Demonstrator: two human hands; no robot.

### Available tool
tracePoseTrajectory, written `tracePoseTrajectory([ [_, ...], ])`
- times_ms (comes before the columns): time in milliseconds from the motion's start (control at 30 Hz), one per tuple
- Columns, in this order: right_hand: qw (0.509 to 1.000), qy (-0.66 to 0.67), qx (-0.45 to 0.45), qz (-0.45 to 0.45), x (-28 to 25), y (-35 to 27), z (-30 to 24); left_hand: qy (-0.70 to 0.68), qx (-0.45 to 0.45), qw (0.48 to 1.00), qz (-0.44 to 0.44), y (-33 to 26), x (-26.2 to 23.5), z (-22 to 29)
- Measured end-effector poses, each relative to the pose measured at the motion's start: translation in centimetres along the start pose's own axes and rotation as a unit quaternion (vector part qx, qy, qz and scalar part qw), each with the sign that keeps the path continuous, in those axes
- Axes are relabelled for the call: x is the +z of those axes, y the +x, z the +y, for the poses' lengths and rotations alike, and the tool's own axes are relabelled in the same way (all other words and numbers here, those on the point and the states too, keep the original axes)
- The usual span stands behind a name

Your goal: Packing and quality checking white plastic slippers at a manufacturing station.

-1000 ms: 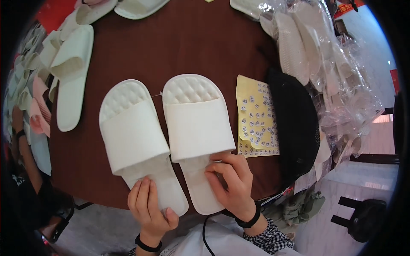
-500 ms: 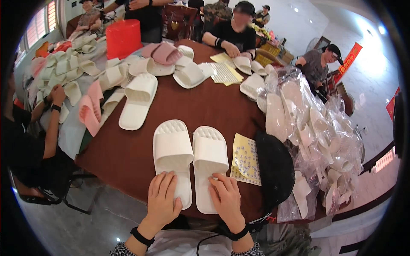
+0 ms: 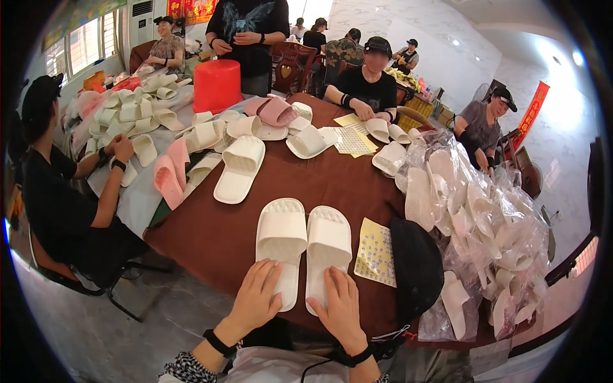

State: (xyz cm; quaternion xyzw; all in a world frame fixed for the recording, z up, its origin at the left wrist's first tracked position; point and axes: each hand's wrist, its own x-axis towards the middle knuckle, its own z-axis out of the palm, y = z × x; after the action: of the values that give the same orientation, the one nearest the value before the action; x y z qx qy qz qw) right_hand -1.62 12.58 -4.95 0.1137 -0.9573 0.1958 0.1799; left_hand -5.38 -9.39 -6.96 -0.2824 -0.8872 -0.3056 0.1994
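Observation:
Two white slide slippers lie side by side before me on the brown tablecloth, toes pointing away. My left hand (image 3: 258, 290) rests on the outer side of the left slipper (image 3: 281, 236), fingers stretched over its rear half and thumb near the heel. On the right slipper (image 3: 329, 241), my right hand (image 3: 338, 303) lies with fingers extended along the footbed and thumb at the heel's inner edge. Neither hand grips a slipper. Right of the pair is a yellow sheet of small shiny stickers (image 3: 375, 252), beside a black cap-like item (image 3: 415, 271).
Another white slipper (image 3: 239, 169) lies beyond the pair. Pink slippers (image 3: 171, 175) and a pile of pale slippers (image 3: 131, 108) are at left. Plastic-bagged slippers (image 3: 476, 210) heap up at right. A red bucket (image 3: 217, 86) stands behind. Several people sit or stand around.
The view has tilted up and shifted left, so the scene sits lower and further right. Both hands stay on the slippers; my right fingers now lie straighter along the footbed.

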Motion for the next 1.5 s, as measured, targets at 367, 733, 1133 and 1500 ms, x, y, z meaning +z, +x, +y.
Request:
tracePoseTrajectory([
  [367, 0.999, -0.025, -0.013, 0.043, 1.4, 0.1, -0.6, -0.013, 0.018, 1.000, -0.011, 0.2, -1.2, -1.4],
  [733, 1.000, 0.003, -0.011, 0.000, 1.2, -0.2, 0.4, 0.094, 0.009, 0.995, -0.022, -0.4, -0.7, -1.0],
  [1133, 1.000, -0.002, -0.014, -0.008, 1.3, -0.5, 0.6, 0.068, -0.014, 0.998, -0.003, -0.6, -0.3, -0.5],
  [1500, 0.999, -0.014, -0.002, -0.033, -0.1, 0.6, -0.3, 0.030, -0.043, 0.998, -0.019, 0.0, -0.7, -0.6],
])
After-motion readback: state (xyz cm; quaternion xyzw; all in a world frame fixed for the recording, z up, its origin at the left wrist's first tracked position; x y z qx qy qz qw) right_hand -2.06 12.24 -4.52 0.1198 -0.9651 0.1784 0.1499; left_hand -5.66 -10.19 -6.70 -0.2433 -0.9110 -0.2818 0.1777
